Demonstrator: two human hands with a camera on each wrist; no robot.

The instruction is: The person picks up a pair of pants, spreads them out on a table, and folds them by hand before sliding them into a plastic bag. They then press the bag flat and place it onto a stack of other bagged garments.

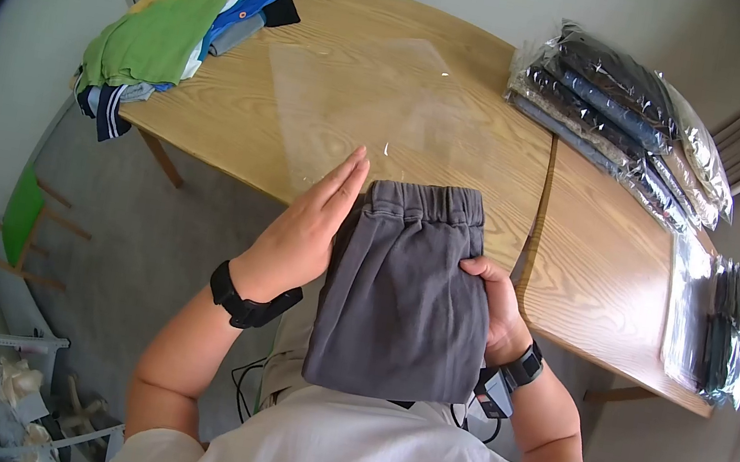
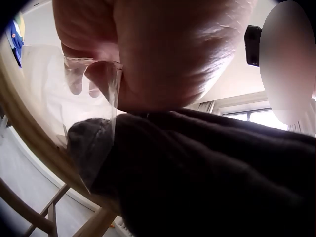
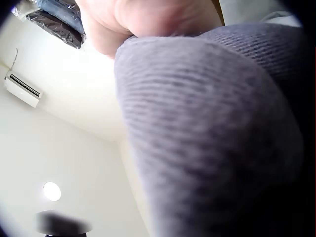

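Note:
A pair of folded dark grey trousers [image 1: 408,295] with a gathered elastic waistband is held up in front of the person's body, waistband toward the table. The right hand [image 1: 500,312] grips their right edge, thumb on top and the other fingers hidden beneath. Along the left edge lies the left hand [image 1: 296,239], its fingers straight and together, pointing forward. Grey ribbed fabric [image 3: 197,113] fills much of the right wrist view. Just beyond the waistband, a flat clear plastic bag [image 1: 352,98] is spread on the wooden table [image 1: 478,40].
Colourful clothes [image 1: 164,34] are heaped at the table's far left. Bagged folded garments [image 1: 603,103] are stacked at the back right, with more packets [image 1: 727,331] at the right end. A green chair [image 1: 21,219] and a white rack [image 1: 5,338] stand on the left.

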